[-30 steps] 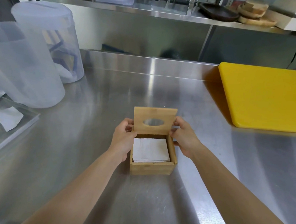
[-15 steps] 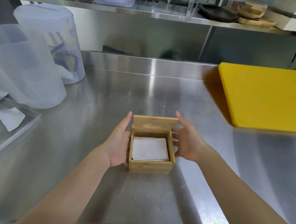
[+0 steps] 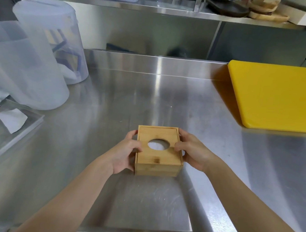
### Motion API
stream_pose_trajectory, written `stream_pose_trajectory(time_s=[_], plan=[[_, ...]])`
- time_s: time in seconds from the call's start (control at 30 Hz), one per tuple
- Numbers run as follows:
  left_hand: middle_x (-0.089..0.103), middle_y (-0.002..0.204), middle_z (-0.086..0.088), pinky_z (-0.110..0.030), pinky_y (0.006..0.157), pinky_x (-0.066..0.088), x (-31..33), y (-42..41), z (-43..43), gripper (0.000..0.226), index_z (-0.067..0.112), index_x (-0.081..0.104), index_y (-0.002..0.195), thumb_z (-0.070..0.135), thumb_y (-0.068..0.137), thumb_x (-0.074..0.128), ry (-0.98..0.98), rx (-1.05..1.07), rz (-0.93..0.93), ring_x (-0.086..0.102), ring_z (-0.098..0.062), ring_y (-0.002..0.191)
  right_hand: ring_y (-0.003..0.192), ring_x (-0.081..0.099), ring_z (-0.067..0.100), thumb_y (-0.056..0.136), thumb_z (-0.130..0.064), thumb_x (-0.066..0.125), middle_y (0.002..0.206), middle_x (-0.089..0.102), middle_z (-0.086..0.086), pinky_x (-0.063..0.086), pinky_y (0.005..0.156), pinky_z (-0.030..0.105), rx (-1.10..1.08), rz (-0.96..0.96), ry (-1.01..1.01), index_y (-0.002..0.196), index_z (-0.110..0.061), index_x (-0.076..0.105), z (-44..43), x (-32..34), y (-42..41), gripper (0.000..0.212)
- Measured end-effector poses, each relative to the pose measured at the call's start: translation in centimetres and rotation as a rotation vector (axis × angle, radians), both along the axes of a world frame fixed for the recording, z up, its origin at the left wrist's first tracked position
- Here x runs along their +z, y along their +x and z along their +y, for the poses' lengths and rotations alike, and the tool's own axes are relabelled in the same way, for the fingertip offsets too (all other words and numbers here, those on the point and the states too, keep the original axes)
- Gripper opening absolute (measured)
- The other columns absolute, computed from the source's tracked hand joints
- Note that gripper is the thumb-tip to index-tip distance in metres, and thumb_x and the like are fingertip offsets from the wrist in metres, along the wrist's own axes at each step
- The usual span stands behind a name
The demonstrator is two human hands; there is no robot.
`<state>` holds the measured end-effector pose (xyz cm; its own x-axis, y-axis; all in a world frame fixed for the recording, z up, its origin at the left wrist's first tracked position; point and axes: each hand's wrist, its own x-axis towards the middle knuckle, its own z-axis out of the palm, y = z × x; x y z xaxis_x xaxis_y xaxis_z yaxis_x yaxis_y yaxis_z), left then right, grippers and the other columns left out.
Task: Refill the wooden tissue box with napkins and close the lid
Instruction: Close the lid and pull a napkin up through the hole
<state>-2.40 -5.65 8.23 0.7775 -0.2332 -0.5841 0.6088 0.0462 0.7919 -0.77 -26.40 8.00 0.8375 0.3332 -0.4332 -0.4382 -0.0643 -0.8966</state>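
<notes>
The wooden tissue box (image 3: 156, 169) stands on the steel counter (image 3: 149, 101), near its front edge. Its lid (image 3: 159, 158) lies flat and closed on top. White napkins (image 3: 158, 144) show through the oval hole in the lid. My left hand (image 3: 124, 154) grips the box's left side, with the thumb resting on the lid. On the right side, my right hand (image 3: 193, 152) holds the box, fingertips on the lid beside the hole.
A yellow cutting board (image 3: 277, 95) lies at the right. Two tall translucent plastic containers (image 3: 51, 39) stand at the left, in front of them a clear tray (image 3: 13, 130) with a white paper. A steel shelf (image 3: 155, 7) with wooden dishes runs above the back.
The lid, upright a second ago, has swung down and now lies shut on the box. Both hands have closed in on the box's sides.
</notes>
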Motion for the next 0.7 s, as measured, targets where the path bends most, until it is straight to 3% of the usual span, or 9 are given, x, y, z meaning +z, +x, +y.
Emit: stream_pose_trajectory(time_s=[0.1,0.17,0.23,0.3,0.37,0.4,0.47,0.57,0.7], plan=[[0.051,0.09,-0.009,-0.043,0.063,0.05,-0.1,0.1,-0.1,0.057,0.037,0.036,0.122,-0.001,0.081,0.041,0.039,0.008,-0.017,0.05,-0.024,0.076,0.093,0.055,0.02,0.062,-0.003,0.052,0.105,0.058,-0.002,0.049,0.067,0.034,0.016,-0.011,-0.02,0.119,-0.023,0.055,-0.1,0.0,-0.1,0.061],[0.052,0.094,-0.009,-0.044,0.07,0.049,-0.2,0.2,-0.2,0.056,0.033,0.036,0.124,0.001,0.079,0.042,0.09,0.016,-0.029,0.051,-0.024,0.079,0.094,0.056,0.02,0.062,-0.003,0.051,0.105,0.057,-0.003,0.05,0.068,0.035,0.019,-0.016,-0.02,0.12,-0.022,0.055,-0.2,0.2,-0.1,0.061],[0.055,0.103,-0.005,-0.043,0.082,0.046,-0.5,0.1,-0.6,0.057,0.029,0.034,0.129,0.008,0.076,0.046,0.232,0.016,-0.114,0.053,-0.022,0.09,0.093,0.056,0.018,0.063,-0.004,0.051,0.105,0.058,-0.003,0.05,0.067,0.034,0.008,-0.02,-0.027,0.12,-0.024,0.055,-0.1,0.3,-0.3,0.061],[0.05,0.126,0.0,-0.037,0.093,0.039,-1.0,-0.2,-1.4,0.061,0.026,0.027,0.136,0.018,0.08,0.05,0.424,0.004,-0.284,0.05,-0.019,0.112,0.094,0.055,0.019,0.066,-0.005,0.051,0.107,0.057,-0.002,0.049,0.07,0.034,-0.015,-0.027,-0.036,0.121,-0.025,0.054,0.1,0.2,-0.5,0.059],[0.016,0.155,0.001,-0.038,0.112,0.021,-1.7,-0.6,-2.1,0.073,0.021,0.008,0.146,0.034,0.086,0.049,0.71,-0.103,-0.465,0.018,-0.021,0.142,0.096,0.054,0.02,0.075,0.0,0.049,0.109,0.057,0.0,0.048,0.073,0.037,-0.044,-0.034,-0.046,0.121,-0.026,0.054,0.3,0.1,-0.7,0.053],[-0.002,0.158,0.0,-0.037,0.116,0.008,-2.0,-0.9,-2.4,0.078,0.019,-0.001,0.147,0.043,0.089,0.044,0.862,-0.159,-0.556,0.0,-0.018,0.145,0.095,0.054,0.02,0.077,0.002,0.047,0.108,0.057,0.0,0.047,0.073,0.036,-0.054,-0.039,-0.052,0.12,-0.026,0.055,0.4,0.0,-0.8,0.052],[-0.019,0.156,0.0,-0.034,0.114,-0.007,-2.4,-1.1,-2.4,0.079,0.018,-0.009,0.146,0.057,0.088,0.029,1.094,-0.245,-0.747,-0.019,-0.014,0.142,0.093,0.055,0.019,0.078,0.001,0.047,0.107,0.058,0.0,0.046,0.072,0.035,-0.069,-0.046,-0.055,0.119,-0.027,0.056,0.4,0.0,-1.0,0.051],[-0.019,0.155,0.004,-0.033,0.113,-0.014,-2.2,-0.9,-2.4,0.087,0.018,-0.011,0.146,0.07,0.079,0.01,1.231,-0.389,-0.881,-0.022,-0.012,0.14,0.093,0.055,0.018,0.08,0.001,0.047,0.108,0.058,0.0,0.046,0.074,0.035,-0.077,-0.051,-0.062,0.117,-0.029,0.057,0.4,0.0,-1.1,0.049],[-0.007,0.158,0.002,-0.034,0.116,-0.007,-1.9,-0.8,-2.3,0.101,0.017,-0.004,0.147,0.078,0.066,-0.001,1.276,-0.473,-0.906,-0.014,-0.014,0.143,0.091,0.053,0.018,0.078,0.0,0.048,0.106,0.059,0.001,0.045,0.074,0.034,-0.093,-0.063,-0.075,0.117,-0.028,0.058,0.5,0.0,-1.1,0.049]])
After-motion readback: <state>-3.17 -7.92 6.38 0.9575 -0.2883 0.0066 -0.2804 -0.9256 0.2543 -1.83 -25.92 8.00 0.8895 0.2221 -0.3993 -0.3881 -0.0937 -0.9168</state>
